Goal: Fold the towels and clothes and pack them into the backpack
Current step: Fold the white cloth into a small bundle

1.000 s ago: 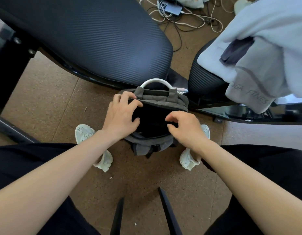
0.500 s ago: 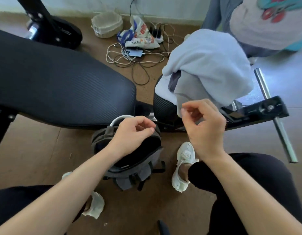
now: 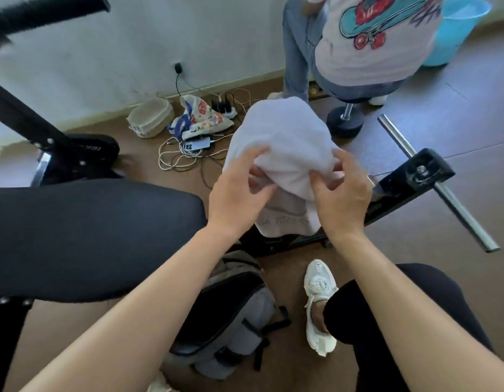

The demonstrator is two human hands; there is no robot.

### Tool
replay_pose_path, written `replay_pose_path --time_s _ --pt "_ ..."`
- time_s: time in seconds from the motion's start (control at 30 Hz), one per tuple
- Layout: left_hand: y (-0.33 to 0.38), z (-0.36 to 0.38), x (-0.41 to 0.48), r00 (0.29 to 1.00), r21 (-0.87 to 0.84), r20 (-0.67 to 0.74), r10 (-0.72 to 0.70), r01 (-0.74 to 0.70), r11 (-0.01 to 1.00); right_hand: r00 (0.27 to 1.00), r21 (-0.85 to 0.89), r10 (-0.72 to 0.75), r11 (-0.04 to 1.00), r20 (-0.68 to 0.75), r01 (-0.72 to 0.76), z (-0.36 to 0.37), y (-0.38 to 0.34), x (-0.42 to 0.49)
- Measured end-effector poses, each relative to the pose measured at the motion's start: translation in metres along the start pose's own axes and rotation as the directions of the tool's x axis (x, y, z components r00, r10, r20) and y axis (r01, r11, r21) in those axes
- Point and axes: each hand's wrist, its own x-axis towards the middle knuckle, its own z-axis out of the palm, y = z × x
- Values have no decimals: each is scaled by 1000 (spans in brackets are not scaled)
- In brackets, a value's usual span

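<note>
One white towel [image 3: 284, 137] lies heaped on top of a pile, and both hands are on its near edge. The left hand [image 3: 239, 193] pinches the hem between thumb and curled fingers; the right hand [image 3: 341, 202] curls its fingers into the fold just beside it. Under the hands one grey towel [image 3: 284, 219] with faint lettering hangs out of the same pile, which sits on the black bench [image 3: 414, 171]. One grey backpack [image 3: 245, 321] stands on the floor nearer the person than the hands, beneath the left forearm, its top gaping dark

Half a second ago the left hand was at the backpack's mouth and the right hand hung short of the pile; now both have reached the white towel, and the view has tipped upward

Left of the hands spreads one broad black ribbed pad [image 3: 89, 236]. Right of them one steel bar [image 3: 446, 193] runs through the bench frame. Below the right hand is one white shoe [image 3: 320, 301]. Beyond the hands a second person [image 3: 372, 52] stands by one blue basin [image 3: 457, 26], with one black weight [image 3: 345, 124] at their feet. Beyond the left hand lie tangled cables [image 3: 174, 161], one phone [image 3: 198, 143], a printed bag [image 3: 205, 117] and stacked baskets [image 3: 151, 117]. The floor [image 3: 465, 131] is brown; the wall [image 3: 132, 52] is pale
</note>
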Motion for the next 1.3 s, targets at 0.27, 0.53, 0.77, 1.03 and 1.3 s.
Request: replay_pose_path --time_s 0.27,0.53,0.77,1.03,1.3 --pt "22 25 12 999 302 1 -50 47 952 978 147 -208 967 -29 210 -9 -25 13" --pt "21 -3 3 990 -326 135 -48 90 941 893 356 -202 933 403 51 -4 -39 -8" --pt "25 -11 16 943 -477 44 -331 311 822 886 270 -208 958 415 98 -8 -34 -15" --pt "29 -41 23 828 -943 163 -536 291 164 916 24 -190 981 353 194 20 -7 -14" --pt "16 -115 29 826 -993 -9 -564 58 101 904 -197 -240 925 355 324 31 -8 -16"
